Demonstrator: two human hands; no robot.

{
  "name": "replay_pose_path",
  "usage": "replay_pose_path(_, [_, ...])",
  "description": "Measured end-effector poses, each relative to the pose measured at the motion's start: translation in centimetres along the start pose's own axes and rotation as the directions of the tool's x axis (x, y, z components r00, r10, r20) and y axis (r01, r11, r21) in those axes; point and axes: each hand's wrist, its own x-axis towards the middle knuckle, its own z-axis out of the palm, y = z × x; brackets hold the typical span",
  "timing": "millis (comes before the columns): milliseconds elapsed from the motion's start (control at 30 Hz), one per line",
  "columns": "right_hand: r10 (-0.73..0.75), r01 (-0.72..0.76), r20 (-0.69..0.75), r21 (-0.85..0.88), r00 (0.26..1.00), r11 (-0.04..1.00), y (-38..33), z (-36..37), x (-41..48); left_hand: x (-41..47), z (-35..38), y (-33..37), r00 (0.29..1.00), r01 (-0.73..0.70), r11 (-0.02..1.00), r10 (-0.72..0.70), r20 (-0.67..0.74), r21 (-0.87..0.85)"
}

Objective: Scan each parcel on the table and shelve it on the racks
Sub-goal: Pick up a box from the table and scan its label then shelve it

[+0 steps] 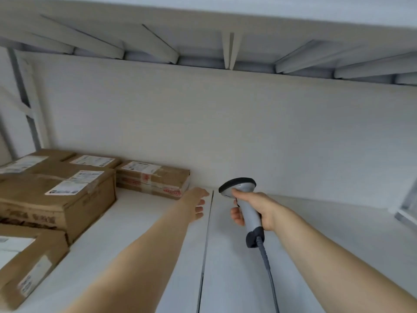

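The left hand [195, 203] was extended over the rack shelf [140, 208] with fingers loosely straight and nothing held. Its fingertips lay just beside the right-hand corner of the flat parcel [155, 179] at 12 o'clock from the wrist, and contact could not be confirmed. The right hand [259, 210] was wrapped around the handle of the scanner [249, 213], with the scan head pointing toward 11 o'clock and the cable [268, 272] trailing toward 6 o'clock. The shelved parcels occupied the 9 to 11 o'clock sector. They included a large parcel [58, 199] and a nearer parcel [27, 263] at 8 o'clock, and their labels faced up. No unshelved parcel and no table were in view. Judged risks were as follows. The trailing cable could snag on the shelf edge during withdrawal and jerk the scanner out of the grip. A careless sweep of the left forearm toward 9 o'clock could shift the large parcel. The scan head was near the back wall and could strike it. A label could also be scanned twice, because the scan head pointed toward parcels already on the rack.
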Motion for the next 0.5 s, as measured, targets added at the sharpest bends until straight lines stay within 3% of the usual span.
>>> replay_pose_path(233, [0.010,-0.002,-0.218,0.036,0.976,0.999,5.2,-3.9,-8.7,-5.2,5.2,-3.6,0.967,0.015,0.990,-0.049,0.249,0.137])
replay_pose_path(500, [0.052,0.019,-0.484,0.140,0.874,0.990,11.7,-11.4,-20.0,-12.2,14.5,-8.6,0.876,0.031,0.964,-0.153,0.458,0.263])
